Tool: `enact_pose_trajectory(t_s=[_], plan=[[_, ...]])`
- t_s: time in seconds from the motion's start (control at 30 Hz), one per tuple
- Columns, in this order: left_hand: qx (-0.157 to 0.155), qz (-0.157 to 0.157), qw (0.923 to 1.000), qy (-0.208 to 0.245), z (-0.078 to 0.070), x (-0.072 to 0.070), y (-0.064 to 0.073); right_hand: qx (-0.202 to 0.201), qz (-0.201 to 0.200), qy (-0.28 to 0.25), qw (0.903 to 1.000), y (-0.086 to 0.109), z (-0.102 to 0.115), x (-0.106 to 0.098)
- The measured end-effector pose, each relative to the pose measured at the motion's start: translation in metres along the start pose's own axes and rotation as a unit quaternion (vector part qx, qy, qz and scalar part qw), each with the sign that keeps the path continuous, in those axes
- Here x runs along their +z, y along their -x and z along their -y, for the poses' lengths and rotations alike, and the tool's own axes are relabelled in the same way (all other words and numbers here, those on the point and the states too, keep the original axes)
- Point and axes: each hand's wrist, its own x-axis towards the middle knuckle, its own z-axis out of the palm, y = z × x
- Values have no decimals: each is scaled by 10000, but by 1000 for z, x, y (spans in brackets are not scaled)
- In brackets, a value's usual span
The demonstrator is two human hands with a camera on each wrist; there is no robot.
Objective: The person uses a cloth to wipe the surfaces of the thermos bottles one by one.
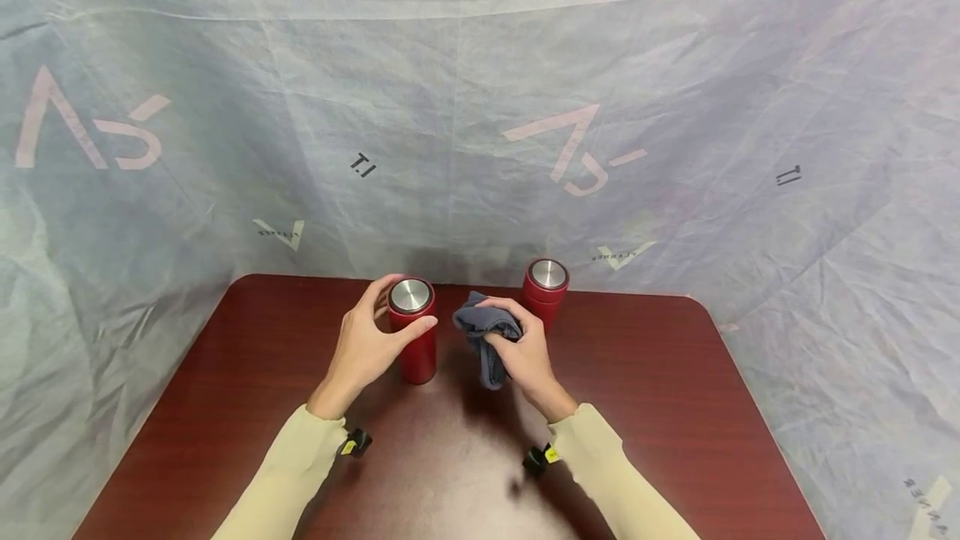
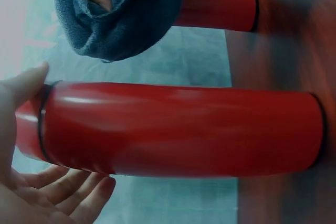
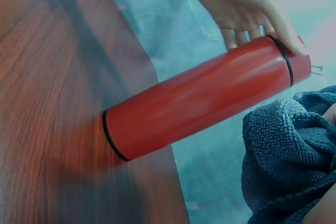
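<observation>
A red thermos bottle (image 1: 418,352) with a brushed metal top stands upright on the table. My left hand (image 1: 367,348) holds it near the lid, thumb on the near side and fingers round the far side. To its right, my right hand (image 1: 525,352) grips a bunched dark grey-blue towel (image 1: 491,367), part of which hangs down. In the right wrist view the towel (image 3: 283,150) is close to the held bottle's lid (image 3: 300,69), with a gap between them. Behind the right hand is a second red thermos bottle (image 1: 543,298), partly hidden by that hand.
The dark red wooden table (image 1: 637,407) has rounded far corners. A pale grey printed fabric sheet (image 1: 450,107) hangs behind it and along both sides. Small black devices (image 1: 536,462) are worn under both wrists.
</observation>
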Motion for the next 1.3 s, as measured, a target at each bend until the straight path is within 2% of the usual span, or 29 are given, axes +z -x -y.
enact_pose_trajectory(t_s=[0.2,0.43,0.6,0.93,1.3], plan=[[-261,216,9992,196,12,3,7,29,23,73,10000,-2,3,-1],[-603,422,9970,249,45,15,15,-82,110,-88,9999,-7,6,1],[-514,370,9980,63,57,22,17,-178,129,-23,9998,-11,10,2],[-143,327,9993,-91,54,25,14,-333,180,-56,9993,-19,17,8],[90,353,9993,-101,47,26,13,-743,494,8,9960,-31,41,15]])
